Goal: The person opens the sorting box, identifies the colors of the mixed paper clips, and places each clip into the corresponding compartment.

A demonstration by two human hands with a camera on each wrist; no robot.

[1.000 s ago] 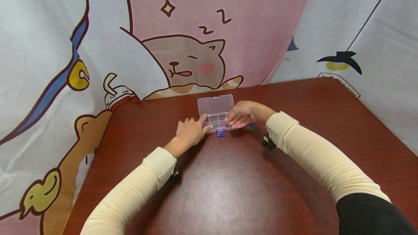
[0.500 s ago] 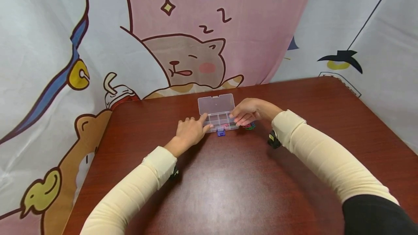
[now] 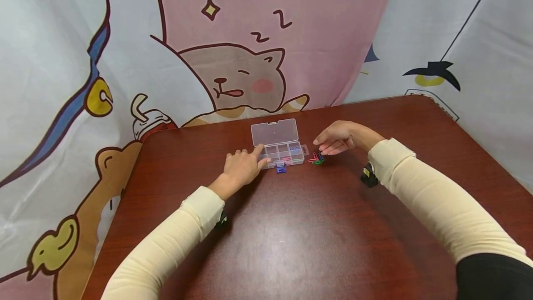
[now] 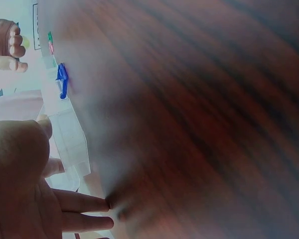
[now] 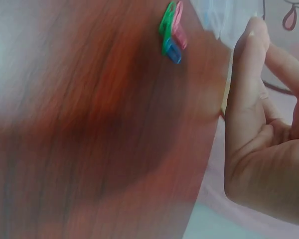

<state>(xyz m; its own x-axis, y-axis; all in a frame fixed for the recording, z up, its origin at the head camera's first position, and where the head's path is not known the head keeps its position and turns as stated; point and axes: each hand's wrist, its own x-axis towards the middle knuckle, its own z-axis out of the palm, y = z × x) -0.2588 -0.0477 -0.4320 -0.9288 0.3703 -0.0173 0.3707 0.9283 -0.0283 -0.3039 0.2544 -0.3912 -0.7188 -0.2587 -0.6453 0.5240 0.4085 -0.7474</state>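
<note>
In the head view a clear plastic compartment box (image 3: 269,151) stands with its lid (image 3: 275,132) raised behind it. Pink paper clips (image 3: 286,159) lie in a front compartment, blue ones (image 3: 294,148) in a back right one. My left hand (image 3: 241,168) rests its thumb and forefinger on the box's left end; the other fingers are straight in the left wrist view. To the right, my right hand (image 3: 339,137) hovers, fingers loosely bent, thumb and forefinger tips close together, nothing visible between them. Below it lie pink, green and blue paper clips (image 5: 172,32) on the table.
A blue latch (image 3: 281,168) hangs down at the box's front, and a clear hanging tab (image 3: 305,150) sticks out at its right. The brown table (image 3: 283,235) ends at a cartoon-printed curtain (image 3: 333,27) behind.
My right hand has moved right, from over the box to above the loose paper clips, uncovering blue clips in the back right compartment. The left hand stays at the box.
</note>
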